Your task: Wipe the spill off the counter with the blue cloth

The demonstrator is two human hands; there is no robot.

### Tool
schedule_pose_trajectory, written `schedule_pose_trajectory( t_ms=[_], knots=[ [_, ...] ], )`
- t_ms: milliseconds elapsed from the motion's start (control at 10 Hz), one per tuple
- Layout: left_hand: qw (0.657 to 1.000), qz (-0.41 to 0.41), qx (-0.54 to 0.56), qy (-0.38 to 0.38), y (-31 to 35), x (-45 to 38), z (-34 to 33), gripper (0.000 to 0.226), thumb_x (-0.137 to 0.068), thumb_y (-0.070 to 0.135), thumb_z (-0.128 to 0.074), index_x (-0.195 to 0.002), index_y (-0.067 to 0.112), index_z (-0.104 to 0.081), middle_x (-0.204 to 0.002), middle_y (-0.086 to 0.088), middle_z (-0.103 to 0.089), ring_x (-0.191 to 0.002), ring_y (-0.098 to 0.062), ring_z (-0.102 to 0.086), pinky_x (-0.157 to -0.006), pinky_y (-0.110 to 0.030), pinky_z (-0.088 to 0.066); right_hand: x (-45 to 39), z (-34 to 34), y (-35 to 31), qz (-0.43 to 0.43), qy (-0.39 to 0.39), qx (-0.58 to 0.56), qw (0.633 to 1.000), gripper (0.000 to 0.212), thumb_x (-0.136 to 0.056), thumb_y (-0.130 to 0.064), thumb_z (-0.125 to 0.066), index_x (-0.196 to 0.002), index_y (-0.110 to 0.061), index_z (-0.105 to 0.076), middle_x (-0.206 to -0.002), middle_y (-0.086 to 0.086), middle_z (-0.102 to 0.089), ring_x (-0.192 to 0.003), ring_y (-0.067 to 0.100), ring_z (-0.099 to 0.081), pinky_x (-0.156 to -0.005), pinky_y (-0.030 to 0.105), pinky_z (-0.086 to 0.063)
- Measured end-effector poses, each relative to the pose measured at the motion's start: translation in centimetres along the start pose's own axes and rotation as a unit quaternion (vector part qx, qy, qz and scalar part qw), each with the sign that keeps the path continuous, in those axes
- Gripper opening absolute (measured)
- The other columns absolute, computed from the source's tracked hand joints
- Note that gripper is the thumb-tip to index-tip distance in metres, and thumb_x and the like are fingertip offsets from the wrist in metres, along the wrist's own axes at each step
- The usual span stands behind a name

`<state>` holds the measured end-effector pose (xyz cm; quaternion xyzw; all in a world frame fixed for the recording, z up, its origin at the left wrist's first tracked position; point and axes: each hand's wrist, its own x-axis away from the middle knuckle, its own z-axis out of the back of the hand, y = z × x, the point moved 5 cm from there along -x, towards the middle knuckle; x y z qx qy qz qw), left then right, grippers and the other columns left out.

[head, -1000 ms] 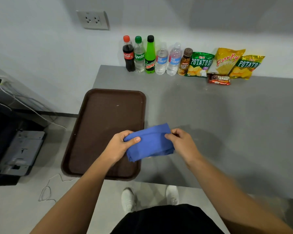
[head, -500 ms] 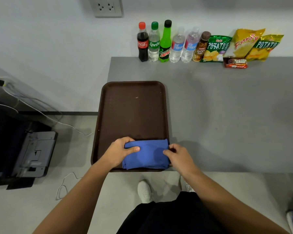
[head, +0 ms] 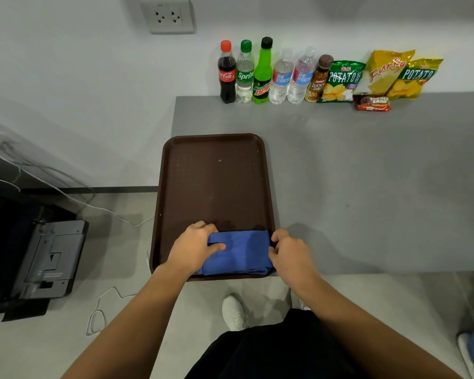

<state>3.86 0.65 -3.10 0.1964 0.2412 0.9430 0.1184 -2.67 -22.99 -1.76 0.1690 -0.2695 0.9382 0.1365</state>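
Observation:
The folded blue cloth (head: 241, 251) lies on the near end of a dark brown tray (head: 216, 181) on the grey counter (head: 367, 187). My left hand (head: 193, 246) grips the cloth's left end, thumb on top. My right hand (head: 289, 250) pinches its right end at the tray's right rim. A small pale speck shows on the tray's far half; I see no clear spill on the counter.
Along the back wall stand several drink bottles (head: 260, 73), several chip bags (head: 378, 76) and a small snack pack (head: 372, 103). The tray overhangs the counter's left and front edges. A dark machine (head: 39, 255) and loose cables lie on the floor at left.
Both hands have carried the folded cloth from above the counter's edge down onto the near end of the tray. The view has shifted, so the tray appears further right.

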Motion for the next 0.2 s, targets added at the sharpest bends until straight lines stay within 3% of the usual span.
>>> schedule_pose_trajectory(
  t_ms=[200],
  knots=[
    [0.997, -0.011, -0.051, 0.058, 0.62, -0.13, 0.50, 0.050, -0.088, 0.048, -0.075, -0.132, 0.026, -0.065, -0.127, 0.002, -0.055, -0.117, -0.018, -0.049, -0.094, -0.036, -0.052, -0.56, 1.32, 0.75, -0.001, 0.025, -0.027, 0.999, 0.024, -0.100, -0.035, -0.063, -0.115, -0.016, -0.065, -0.099, 0.006, -0.074, -0.091, 0.025, -0.070, -0.083, 0.037, -0.058]
  ],
)
